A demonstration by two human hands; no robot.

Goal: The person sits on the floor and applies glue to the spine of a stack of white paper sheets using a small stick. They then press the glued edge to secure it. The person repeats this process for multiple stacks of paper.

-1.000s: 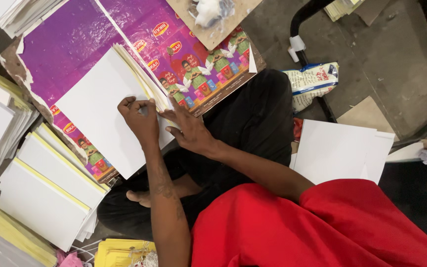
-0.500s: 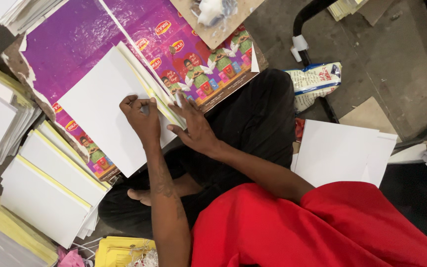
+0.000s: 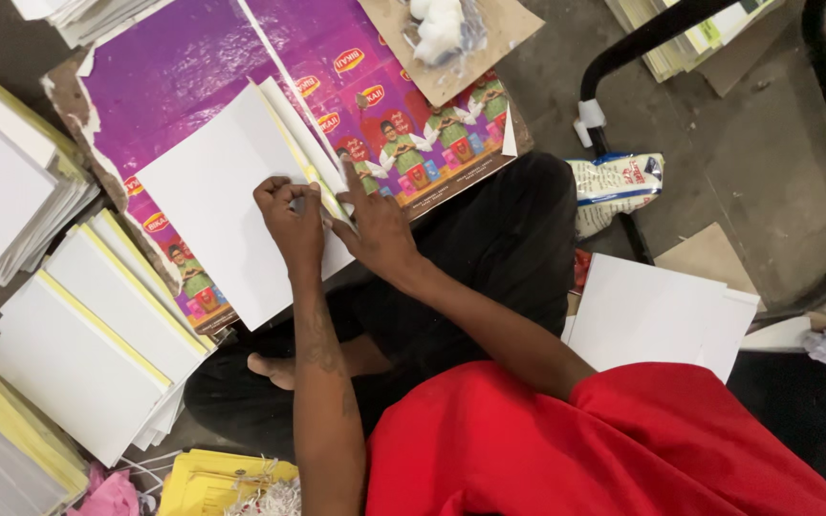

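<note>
You sit cross-legged on the floor in a red top and black trousers, and across your lap lies the purple printed sheet (image 3: 193, 86) that serves as your work surface. On it rests the white paper bundle (image 3: 231, 210), a stack of blank white sheets with a thin yellow strip along its right edge, lying slantwise with its lower corner over your knee. The bundle lies much where it did a second ago; what has changed is your hands. Your left hand (image 3: 291, 222) is curled narrow on the upper right part of the top sheet, fingers pinched together as if gripping something small, though you cannot tell from here what, if anything, is in them. Your right hand (image 3: 377, 229) has shifted a little: it now lies flatter against the yellow edge, fingers spread wide and the forefinger pointing up along the strip, holding nothing but pressing the edge down. Judging by that, the work is at the bundle's bound edge and the stack is being steadied rather than lifted away. To your left lie the finished-looking stacks of white bundles (image 3: 88, 354), more of them towards the corner; to your right a loose pile of white sheets (image 3: 662, 315); and above, a brown card with white lumps (image 3: 451, 33).
</note>
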